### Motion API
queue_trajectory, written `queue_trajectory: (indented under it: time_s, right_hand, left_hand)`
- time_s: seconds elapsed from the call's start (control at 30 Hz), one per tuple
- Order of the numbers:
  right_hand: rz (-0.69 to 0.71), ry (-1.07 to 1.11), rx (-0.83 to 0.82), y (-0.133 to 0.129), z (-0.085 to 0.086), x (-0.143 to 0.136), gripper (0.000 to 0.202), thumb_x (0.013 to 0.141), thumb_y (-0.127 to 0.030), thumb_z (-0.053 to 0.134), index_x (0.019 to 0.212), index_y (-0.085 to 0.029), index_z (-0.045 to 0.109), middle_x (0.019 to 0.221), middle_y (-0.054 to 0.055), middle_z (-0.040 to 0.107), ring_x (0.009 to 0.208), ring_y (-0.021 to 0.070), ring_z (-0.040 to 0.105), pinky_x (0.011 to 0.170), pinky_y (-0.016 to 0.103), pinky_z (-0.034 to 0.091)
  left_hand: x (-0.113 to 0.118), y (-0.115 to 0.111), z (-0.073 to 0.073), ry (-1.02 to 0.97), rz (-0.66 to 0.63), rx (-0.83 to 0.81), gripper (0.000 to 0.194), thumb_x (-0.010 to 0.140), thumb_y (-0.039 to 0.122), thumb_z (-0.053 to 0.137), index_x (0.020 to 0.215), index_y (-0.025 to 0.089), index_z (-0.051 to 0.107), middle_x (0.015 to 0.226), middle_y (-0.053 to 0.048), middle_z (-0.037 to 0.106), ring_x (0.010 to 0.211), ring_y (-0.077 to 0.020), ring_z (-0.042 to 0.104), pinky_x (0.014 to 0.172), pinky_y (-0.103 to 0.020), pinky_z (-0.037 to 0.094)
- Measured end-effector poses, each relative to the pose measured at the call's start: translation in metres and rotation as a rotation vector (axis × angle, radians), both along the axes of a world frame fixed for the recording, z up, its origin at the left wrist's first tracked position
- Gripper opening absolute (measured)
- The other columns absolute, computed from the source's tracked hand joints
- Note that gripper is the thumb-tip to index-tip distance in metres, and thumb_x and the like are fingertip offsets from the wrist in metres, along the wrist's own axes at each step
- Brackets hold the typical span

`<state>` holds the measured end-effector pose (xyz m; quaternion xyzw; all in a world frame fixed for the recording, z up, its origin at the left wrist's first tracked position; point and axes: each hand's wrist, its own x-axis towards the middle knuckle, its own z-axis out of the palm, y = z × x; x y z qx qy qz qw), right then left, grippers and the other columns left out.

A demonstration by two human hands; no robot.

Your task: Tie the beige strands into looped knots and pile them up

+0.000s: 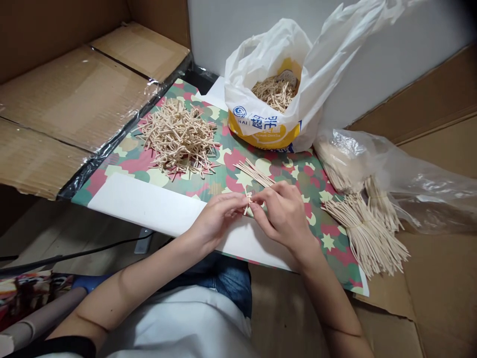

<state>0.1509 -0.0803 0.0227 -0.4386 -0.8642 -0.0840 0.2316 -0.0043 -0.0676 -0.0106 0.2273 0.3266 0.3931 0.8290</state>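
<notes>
Close in front of me, the fingertips of my left hand (221, 216) and my right hand (285, 214) pinch a thin beige cord (246, 203), which looks looped or knotted between them. Its ends stick out above and below the fingers; the rest is hidden. Just beyond my right hand lie several straight beige cords (255, 173), side by side on the camouflage-patterned board. A heap of short, bent and looped cord pieces (179, 136) sits farther left. To the right, a large bundle of straight cords (368, 233) spreads over the board's edge.
A white and yellow plastic bag (266, 127) with similar pieces inside stands at the back of the patterned board (328, 263). Clear plastic wrapping (417, 184) covers part of the right side. Cardboard (70, 89) lies at the left, and a pale wall (216, 35) rises behind.
</notes>
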Motion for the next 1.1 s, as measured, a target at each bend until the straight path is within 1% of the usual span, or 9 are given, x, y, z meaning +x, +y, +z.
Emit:
queue_trajectory:
  time_s: [0.07, 0.13, 0.27, 0.4, 0.53, 0.63, 0.8, 0.93, 1.1]
  right_hand:
    - [-0.029, -0.003, -0.024, -0.001, -0.001, -0.002, 0.003, 0.085, -0.021, 0.051, 0.086, -0.020, 0.048, 0.074, 0.002, 0.066, 0.073, 0.0204, 0.050, 0.067, 0.034, 0.031]
    - [-0.051, -0.011, -0.046, -0.002, -0.001, -0.003, 0.003, 0.087, -0.022, 0.050, 0.085, -0.020, 0.048, 0.074, 0.003, 0.065, 0.072, 0.0207, 0.050, 0.066, 0.034, 0.032]
    - [-0.093, -0.004, -0.096, -0.004, -0.001, -0.007, 0.003, 0.087, -0.021, 0.049, 0.085, -0.019, 0.046, 0.074, 0.004, 0.063, 0.073, 0.0208, 0.051, 0.066, 0.033, 0.035]
    - [-0.127, 0.014, -0.124, -0.005, 0.000, -0.010, 0.002, 0.087, -0.020, 0.047, 0.086, -0.019, 0.046, 0.075, 0.005, 0.062, 0.072, 0.0215, 0.051, 0.066, 0.034, 0.037]
    - [-0.123, 0.059, -0.154, -0.005, -0.003, -0.010, 0.004, 0.087, -0.020, 0.047, 0.084, -0.020, 0.045, 0.073, 0.004, 0.060, 0.070, 0.0207, 0.052, 0.066, 0.034, 0.039]
    - [-0.073, 0.101, -0.104, -0.006, -0.006, -0.009, 0.008, 0.086, -0.017, 0.047, 0.079, -0.020, 0.044, 0.068, 0.003, 0.058, 0.067, 0.0193, 0.050, 0.064, 0.032, 0.041]
    - [-0.013, 0.096, 0.012, -0.007, -0.010, -0.012, 0.013, 0.083, -0.011, 0.046, 0.075, -0.020, 0.042, 0.061, 0.002, 0.055, 0.061, 0.0179, 0.047, 0.059, 0.031, 0.039]
    - [0.007, 0.072, 0.050, -0.007, -0.010, -0.014, 0.014, 0.083, -0.010, 0.047, 0.075, -0.020, 0.042, 0.060, 0.002, 0.054, 0.061, 0.0179, 0.046, 0.059, 0.031, 0.039]
    - [0.042, 0.084, 0.061, -0.007, -0.011, -0.017, 0.016, 0.081, -0.007, 0.048, 0.074, -0.020, 0.041, 0.059, 0.001, 0.053, 0.059, 0.0173, 0.045, 0.057, 0.030, 0.037]
  left_hand:
    - [0.000, 0.000, 0.000, 0.018, 0.003, -0.005, 0.011, 0.066, 0.022, 0.070, 0.063, 0.014, 0.063, 0.064, 0.001, 0.055, 0.061, -0.0079, 0.048, 0.060, -0.020, 0.038]
    - [-0.001, 0.000, -0.001, 0.031, 0.006, 0.002, 0.012, 0.067, 0.024, 0.071, 0.066, 0.014, 0.065, 0.066, 0.001, 0.057, 0.063, -0.0084, 0.050, 0.061, -0.020, 0.039]
    - [-0.001, -0.001, -0.002, 0.024, 0.014, 0.023, 0.012, 0.068, 0.025, 0.073, 0.069, 0.014, 0.066, 0.067, 0.001, 0.059, 0.064, -0.0078, 0.051, 0.062, -0.019, 0.039]
    - [-0.001, -0.002, 0.000, 0.047, 0.027, 0.066, 0.012, 0.070, 0.024, 0.071, 0.066, 0.014, 0.065, 0.063, 0.002, 0.057, 0.061, -0.0070, 0.048, 0.060, -0.019, 0.037]
    - [-0.001, -0.003, 0.002, 0.053, 0.034, 0.091, 0.011, 0.072, 0.024, 0.069, 0.068, 0.014, 0.066, 0.069, 0.001, 0.059, 0.067, -0.0088, 0.051, 0.066, -0.020, 0.038]
    - [-0.002, -0.004, 0.001, 0.028, 0.018, 0.099, 0.013, 0.074, 0.025, 0.068, 0.068, 0.014, 0.064, 0.068, 0.001, 0.056, 0.068, -0.0091, 0.050, 0.067, -0.021, 0.038]
    - [-0.001, 0.001, 0.000, 0.040, -0.017, 0.140, 0.018, 0.071, 0.023, 0.069, 0.061, 0.013, 0.059, 0.059, 0.003, 0.049, 0.061, -0.0072, 0.045, 0.061, -0.019, 0.034]
    - [-0.001, 0.006, 0.003, 0.013, -0.027, 0.082, 0.014, 0.068, 0.019, 0.066, 0.058, 0.013, 0.058, 0.054, 0.005, 0.046, 0.054, -0.0057, 0.040, 0.056, -0.019, 0.032]
    - [-0.001, 0.009, 0.007, -0.020, -0.004, -0.008, 0.010, 0.061, 0.012, 0.062, 0.052, 0.012, 0.057, 0.051, 0.005, 0.046, 0.053, -0.0055, 0.041, 0.053, -0.017, 0.033]
